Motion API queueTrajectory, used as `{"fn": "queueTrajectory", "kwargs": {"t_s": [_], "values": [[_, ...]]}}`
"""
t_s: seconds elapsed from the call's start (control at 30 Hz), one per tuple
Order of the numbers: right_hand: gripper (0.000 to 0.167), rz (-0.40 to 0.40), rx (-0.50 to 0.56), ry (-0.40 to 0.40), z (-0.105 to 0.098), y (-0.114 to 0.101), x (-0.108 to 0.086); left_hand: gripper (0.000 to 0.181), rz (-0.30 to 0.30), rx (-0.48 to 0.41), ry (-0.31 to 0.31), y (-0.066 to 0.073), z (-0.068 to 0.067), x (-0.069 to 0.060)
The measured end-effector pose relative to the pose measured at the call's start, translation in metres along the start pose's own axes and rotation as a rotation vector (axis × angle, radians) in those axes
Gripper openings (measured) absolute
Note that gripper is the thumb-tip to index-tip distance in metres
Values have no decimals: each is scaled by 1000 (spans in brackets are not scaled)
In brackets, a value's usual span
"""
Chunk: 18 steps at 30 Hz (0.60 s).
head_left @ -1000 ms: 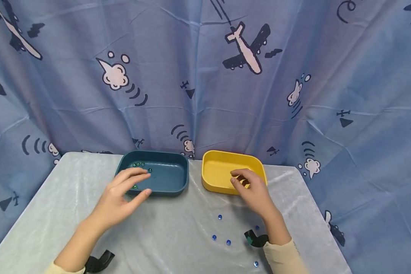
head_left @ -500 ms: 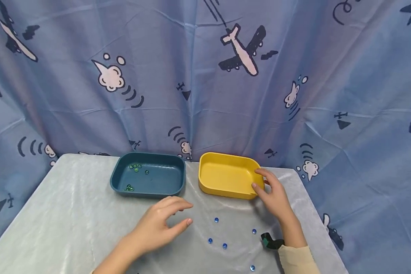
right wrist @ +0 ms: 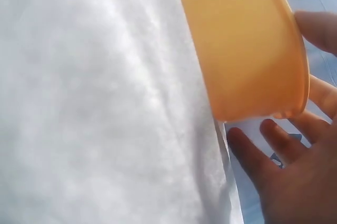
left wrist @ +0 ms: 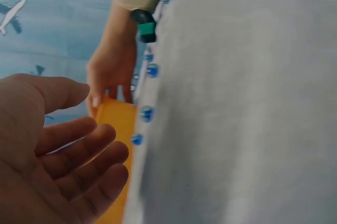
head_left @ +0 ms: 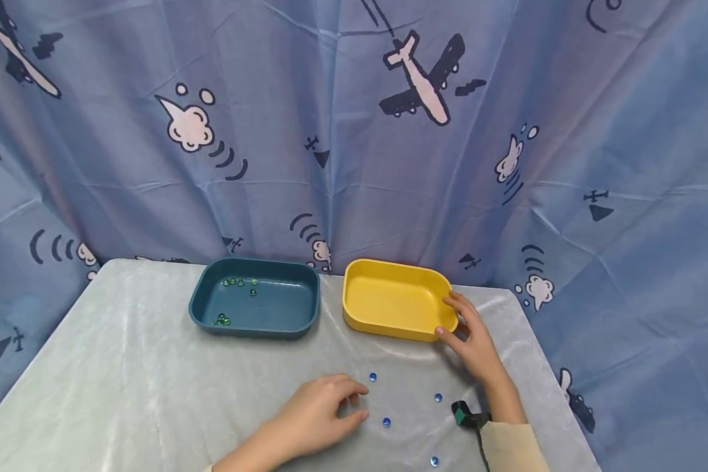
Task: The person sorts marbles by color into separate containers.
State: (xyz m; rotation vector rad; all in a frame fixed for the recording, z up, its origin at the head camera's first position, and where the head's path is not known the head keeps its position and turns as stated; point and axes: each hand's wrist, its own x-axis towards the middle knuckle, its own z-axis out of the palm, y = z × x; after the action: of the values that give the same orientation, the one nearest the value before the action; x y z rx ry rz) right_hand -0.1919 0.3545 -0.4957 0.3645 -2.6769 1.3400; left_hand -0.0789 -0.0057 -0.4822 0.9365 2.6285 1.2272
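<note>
My left hand (head_left: 324,410) is over the cloth, thumb and fingers parted and holding nothing, close to small shiny blue marbles. In the left wrist view all its fingers (left wrist: 108,153) show, apart from the blue marbles (left wrist: 146,113). Another blue marble (head_left: 373,377) lies just beyond its fingertips. My right hand (head_left: 474,344) touches the right end of a yellow tray (head_left: 362,321), thumb at the front corner and fingers at the side. In the right wrist view its fingers are spread around the tray's end (right wrist: 263,77), at least one meeting the rim.
A teal tray (head_left: 286,311) stands at the back left with several green marbles (head_left: 222,320) inside. More blue marbles (head_left: 386,423) lie on the pale cloth-covered table (head_left: 124,367). A blue curtain (head_left: 271,98) printed with planes hangs behind the table.
My left hand has moved from over the teal tray rightward and nearer, to the blue marbles. My right hand has shifted right onto the yellow tray's end. One green marble has rolled rightward.
</note>
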Motion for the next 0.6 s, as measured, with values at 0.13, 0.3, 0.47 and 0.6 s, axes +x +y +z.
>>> {"fn": "queueTrajectory", "kwargs": {"t_s": [0.13,0.3,0.47,0.6], "values": [[61,-2,31,-5,2,5,0,25,-2,6,-21,-7,10,0],[57,-34,94,-1,5,11,-2,25,14,15,-56,-14,15,0],[56,-34,140,12,12,10,-4,24,72,56,-69,-20,18,-1],[55,-18,174,24,15,9,-5,23,110,84,-69,-23,21,-3]]}}
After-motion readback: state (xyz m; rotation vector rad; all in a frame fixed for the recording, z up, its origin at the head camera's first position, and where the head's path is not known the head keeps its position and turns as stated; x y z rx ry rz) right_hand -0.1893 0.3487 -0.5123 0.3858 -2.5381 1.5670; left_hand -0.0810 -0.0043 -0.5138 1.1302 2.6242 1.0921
